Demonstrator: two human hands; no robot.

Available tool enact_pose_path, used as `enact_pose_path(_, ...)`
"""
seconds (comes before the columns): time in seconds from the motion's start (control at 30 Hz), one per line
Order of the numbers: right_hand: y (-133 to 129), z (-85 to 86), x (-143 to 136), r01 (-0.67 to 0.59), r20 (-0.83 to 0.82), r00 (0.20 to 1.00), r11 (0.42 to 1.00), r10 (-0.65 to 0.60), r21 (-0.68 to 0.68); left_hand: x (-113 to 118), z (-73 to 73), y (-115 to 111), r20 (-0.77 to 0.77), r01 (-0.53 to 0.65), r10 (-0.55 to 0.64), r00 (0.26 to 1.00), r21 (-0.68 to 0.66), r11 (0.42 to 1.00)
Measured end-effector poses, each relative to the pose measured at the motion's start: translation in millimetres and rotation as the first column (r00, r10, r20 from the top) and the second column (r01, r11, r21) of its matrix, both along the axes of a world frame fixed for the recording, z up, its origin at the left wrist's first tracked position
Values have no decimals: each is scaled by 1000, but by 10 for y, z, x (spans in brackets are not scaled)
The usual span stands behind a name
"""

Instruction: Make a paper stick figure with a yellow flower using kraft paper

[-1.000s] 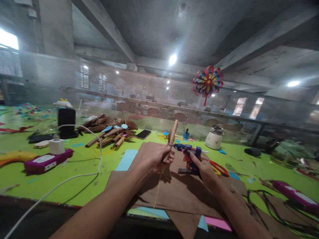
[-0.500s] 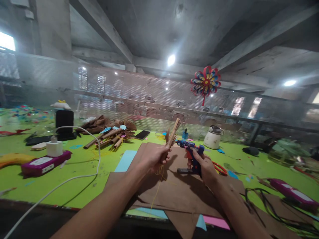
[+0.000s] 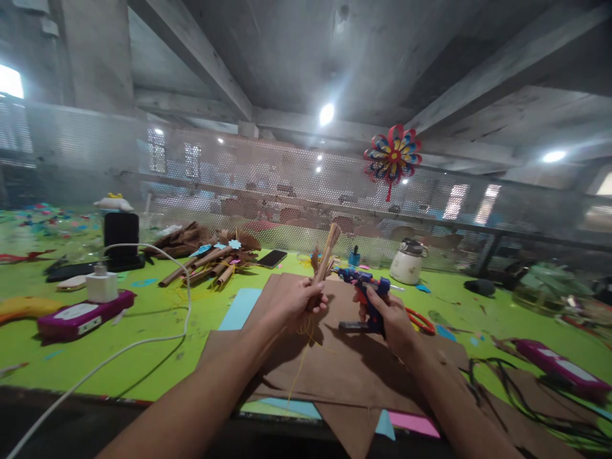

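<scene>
My left hand [image 3: 302, 302] is closed round the lower part of a brown paper bundle [image 3: 327, 254], whose top fans out slightly. Yellow string [image 3: 300, 370] hangs from it over the brown paper sheets [image 3: 335, 376]. In my right hand [image 3: 393, 319] is a dark blue glue gun [image 3: 363, 280], gripped by its handle with the nozzle facing the bundle. The nozzle tip is close to the bundle; whether they touch I cannot tell.
Brown paper rolls [image 3: 210, 262] lie at the back left beside a phone [image 3: 272, 258]. A white jug [image 3: 407, 261] stands behind the glue gun. Purple power strips [image 3: 86, 315] sit at both sides, with a white cable [image 3: 143, 342] on the left. A paper flower [image 3: 394, 155] hangs beyond.
The paper bundle in my left hand has turned a little more upright and its top has shifted slightly left. My right hand still holds the glue gun in nearly the same place.
</scene>
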State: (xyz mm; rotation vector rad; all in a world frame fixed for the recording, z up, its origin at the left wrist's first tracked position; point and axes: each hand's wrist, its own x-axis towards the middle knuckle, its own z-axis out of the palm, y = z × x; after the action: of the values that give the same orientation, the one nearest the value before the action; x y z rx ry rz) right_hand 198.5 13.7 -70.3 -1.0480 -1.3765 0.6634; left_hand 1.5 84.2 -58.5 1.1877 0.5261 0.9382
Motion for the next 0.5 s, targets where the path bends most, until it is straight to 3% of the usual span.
enact_pose_path(0.13, 62, -4, 68, 192, 181, 962, 979, -203, 74, -8, 59, -44, -9, -60, 60, 998, 4, 998)
enact_pose_path(0.2, 125, -37, 116, 293, 314, 892, 945, -326, 149, -15, 83, -66, -21, -89, 89, 996, 19, 996)
enact_pose_path(0.27, 180, -79, 164, 317, 450, 809, 925, -378, 208, -23, 95, -83, -44, -122, 123, 991, 30, 992)
enact_pose_path(0.37, 216, -131, 236, 246, 626, 715, 950, -310, 190, -28, 102, -100, -56, -151, 152, 987, 32, 988)
enact_pose_path(0.5, 195, -159, 360, 165, 783, 605, 985, -141, 50, -30, 115, -106, -49, -123, 124, 991, 28, 992)
